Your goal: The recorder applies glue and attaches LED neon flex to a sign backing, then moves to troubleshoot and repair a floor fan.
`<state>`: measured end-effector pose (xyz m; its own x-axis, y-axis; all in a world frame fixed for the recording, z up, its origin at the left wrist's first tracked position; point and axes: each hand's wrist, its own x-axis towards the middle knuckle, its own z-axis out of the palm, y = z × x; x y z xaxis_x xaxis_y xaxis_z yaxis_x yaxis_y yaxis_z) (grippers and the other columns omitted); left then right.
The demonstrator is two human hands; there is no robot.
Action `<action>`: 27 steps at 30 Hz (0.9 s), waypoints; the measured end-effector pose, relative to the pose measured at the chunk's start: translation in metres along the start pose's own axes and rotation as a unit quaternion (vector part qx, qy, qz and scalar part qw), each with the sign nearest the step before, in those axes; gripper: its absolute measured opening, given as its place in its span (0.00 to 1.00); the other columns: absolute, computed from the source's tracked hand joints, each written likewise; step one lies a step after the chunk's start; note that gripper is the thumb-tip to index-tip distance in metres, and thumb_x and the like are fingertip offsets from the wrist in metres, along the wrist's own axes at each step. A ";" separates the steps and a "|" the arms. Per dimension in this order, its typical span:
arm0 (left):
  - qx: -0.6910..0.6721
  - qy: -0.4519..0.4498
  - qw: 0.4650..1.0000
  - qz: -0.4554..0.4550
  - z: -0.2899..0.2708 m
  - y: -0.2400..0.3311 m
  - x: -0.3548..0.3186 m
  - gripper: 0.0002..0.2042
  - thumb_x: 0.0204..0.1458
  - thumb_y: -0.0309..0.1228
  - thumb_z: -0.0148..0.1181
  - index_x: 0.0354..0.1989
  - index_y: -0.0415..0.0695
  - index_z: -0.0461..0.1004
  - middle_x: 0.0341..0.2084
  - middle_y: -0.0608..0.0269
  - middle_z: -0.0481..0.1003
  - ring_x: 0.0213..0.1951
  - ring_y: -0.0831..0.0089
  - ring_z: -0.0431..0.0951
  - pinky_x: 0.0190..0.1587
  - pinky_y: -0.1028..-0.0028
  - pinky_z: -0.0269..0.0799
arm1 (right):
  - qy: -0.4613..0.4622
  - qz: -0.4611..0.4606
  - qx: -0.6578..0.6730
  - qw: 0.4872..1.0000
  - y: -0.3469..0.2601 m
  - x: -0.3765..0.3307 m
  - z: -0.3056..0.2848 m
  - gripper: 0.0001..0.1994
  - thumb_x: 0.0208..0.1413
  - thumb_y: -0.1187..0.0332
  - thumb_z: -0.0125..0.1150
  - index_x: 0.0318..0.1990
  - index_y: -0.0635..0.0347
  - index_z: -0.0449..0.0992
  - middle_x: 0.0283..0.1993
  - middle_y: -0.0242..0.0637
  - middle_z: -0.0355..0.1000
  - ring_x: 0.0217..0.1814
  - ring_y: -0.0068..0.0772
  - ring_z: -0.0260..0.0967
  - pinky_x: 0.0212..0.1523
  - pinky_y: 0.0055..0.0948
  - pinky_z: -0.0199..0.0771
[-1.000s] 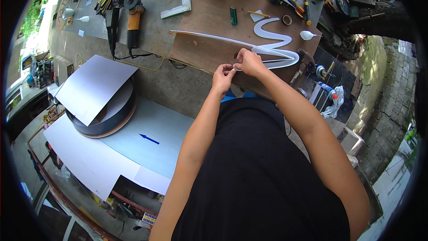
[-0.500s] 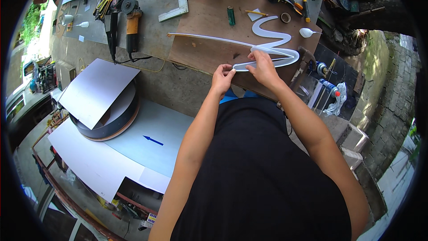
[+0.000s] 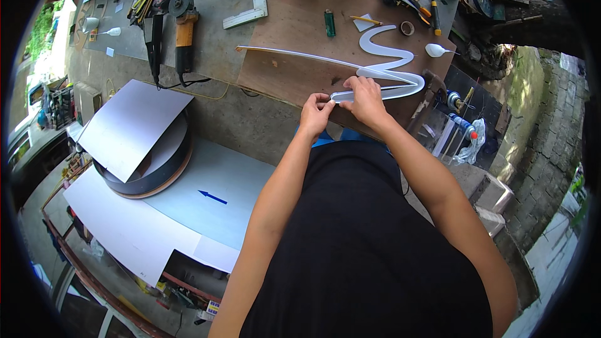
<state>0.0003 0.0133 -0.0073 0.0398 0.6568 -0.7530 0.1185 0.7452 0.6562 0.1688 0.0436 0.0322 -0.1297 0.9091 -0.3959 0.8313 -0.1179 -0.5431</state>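
A white zigzag-curved flat piece [image 3: 386, 54] with a raised edge lies near the front of a brown board. A long thin white strip [image 3: 294, 54] runs from it to the left across the board. My left hand [image 3: 317, 114] is closed, pinching the piece's near left end between thumb and fingers. Just to its right, my right hand [image 3: 365, 99] grips the lower arm of the same piece, fingers on the far side and thumb on the near side. The part under my right fingers is hidden.
Around the brown board [image 3: 300, 12] are a green lighter [image 3: 330, 23], a pencil [image 3: 367, 20], a tape roll [image 3: 407, 28] and a white squeeze bottle [image 3: 437, 50]. An angle grinder [image 3: 184, 31] lies at left; a steel square [image 3: 253, 0] lies behind. A round drum-like form [image 3: 150, 172] stands lower left.
My right hand has shifted slightly left along the piece, closer to my left hand. My left hand keeps its pinch on the end. The whole view has shifted a little.
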 end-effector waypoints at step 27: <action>0.046 0.019 0.999 -0.002 -0.004 0.001 0.000 0.14 0.54 0.31 0.62 0.46 0.40 0.72 0.31 0.61 0.78 0.34 0.75 0.75 0.39 0.73 0.71 | -0.149 -0.265 -0.132 0.943 -0.008 0.059 -0.013 0.05 0.47 0.72 0.58 0.29 0.54 0.79 0.34 0.36 0.74 0.43 0.41 0.73 0.45 0.38 0.71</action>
<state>-0.0039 0.0149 -0.0062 0.0017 0.6592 -0.7520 0.2088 0.7352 0.6449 0.1614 0.1035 0.0230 -0.6789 0.6546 -0.3325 0.7074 0.4618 -0.5352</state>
